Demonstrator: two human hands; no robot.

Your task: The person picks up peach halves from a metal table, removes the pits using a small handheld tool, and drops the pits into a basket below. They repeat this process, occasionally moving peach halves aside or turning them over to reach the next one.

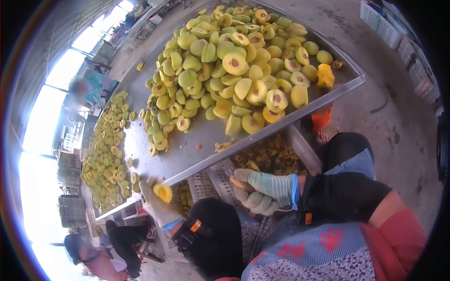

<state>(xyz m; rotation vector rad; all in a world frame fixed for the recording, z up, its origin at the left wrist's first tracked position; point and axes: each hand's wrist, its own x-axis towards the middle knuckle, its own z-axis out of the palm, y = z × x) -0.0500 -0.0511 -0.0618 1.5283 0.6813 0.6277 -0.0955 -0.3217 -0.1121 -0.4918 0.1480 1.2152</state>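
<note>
My left hand (pixel 157 206), in a pale glove with a blue cuff, is closed on a yellow peach half (pixel 163 192) at the metal table's near edge. To its right, my right hand (pixel 263 191), also gloved, has its fingers curled around a short tan piece (pixel 241 184) like a wooden handle; its tip cannot be made out. Beyond both hands, a large heap of peach halves (pixel 234 63) with greenish skins and yellow flesh covers much of the metal table (pixel 199 146). Some halves show reddish-brown centres.
Below the table edge, near my right hand, a crate (pixel 303 149) holds brownish scraps (pixel 272 152). A second heap of halves (pixel 105 157) lies at the left. One person (pixel 101 257) sits at lower left; another (pixel 93 89) is farther back. Stacked crates (pixel 70 210) stand left.
</note>
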